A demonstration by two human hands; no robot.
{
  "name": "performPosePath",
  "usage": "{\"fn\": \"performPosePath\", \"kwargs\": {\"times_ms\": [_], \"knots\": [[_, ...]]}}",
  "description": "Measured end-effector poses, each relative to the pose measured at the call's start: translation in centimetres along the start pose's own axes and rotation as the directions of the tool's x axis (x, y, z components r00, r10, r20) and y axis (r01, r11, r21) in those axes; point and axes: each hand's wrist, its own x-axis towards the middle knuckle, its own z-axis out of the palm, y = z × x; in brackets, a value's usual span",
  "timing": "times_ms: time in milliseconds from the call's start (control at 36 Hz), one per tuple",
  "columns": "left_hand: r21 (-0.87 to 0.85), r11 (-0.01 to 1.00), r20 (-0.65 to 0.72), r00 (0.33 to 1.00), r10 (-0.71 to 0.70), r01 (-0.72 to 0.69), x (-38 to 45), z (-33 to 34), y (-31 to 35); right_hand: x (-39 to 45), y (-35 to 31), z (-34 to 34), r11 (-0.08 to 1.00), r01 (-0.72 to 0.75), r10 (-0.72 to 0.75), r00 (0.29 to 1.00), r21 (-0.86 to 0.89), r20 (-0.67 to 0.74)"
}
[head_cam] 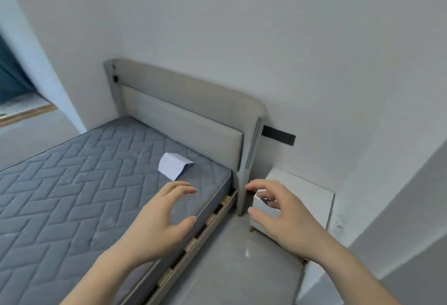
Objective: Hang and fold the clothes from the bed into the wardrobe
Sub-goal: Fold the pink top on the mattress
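Mattress (79, 183) cut off by left and bottom edges. Right hand (278, 217) hides part of nightstand (309, 198) front; small dark item behind fingers too blurred to ID. Window (12, 79), upper left, cropped by left edge.

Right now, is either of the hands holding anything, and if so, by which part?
Nothing is held. The left hand hovers over the mattress edge and the right hand in front of the white nightstand, both with fingers loosely spread and empty.

Two bare forearms — no sleeves, rings or watch on either wrist.
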Motion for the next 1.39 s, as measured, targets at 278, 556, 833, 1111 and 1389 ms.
{"fn": "performPosePath", "kwargs": {"times_ms": [278,556,833,1111,1389], "knots": [[-0.017,0.962,-0.239,0.934,-0.267,0.271,-14.1,-11.0,-13.6,5.8,-10.6,17.0,0.979,0.199,-0.203,0.94,0.043,0.274],[-0.048,0.888,-0.406,0.803,-0.435,0.457,-26.8,-20.7,-24.3,8.3,-21.1,35.1,0.938,0.309,-0.346,0.82,0.156,0.455],[-0.146,0.759,-0.521,0.603,-0.604,0.634,-35.8,-26.3,-32.0,12.0,-29.3,48.9,0.887,0.397,-0.45,0.626,0.237,0.636],[-0.231,0.573,-0.582,0.36,-0.729,0.787,-41.7,-30.7,-38.9,17.1,-34.4,62.1,0.849,0.389,-0.512,0.436,0.358,0.74],[-0.286,0.412,-0.569,0.193,-0.799,0.865,-46.1,-33.0,-45.3,20.8,-37.5,74.6,0.85,0.381,-0.487,0.304,0.364,0.819]]}}
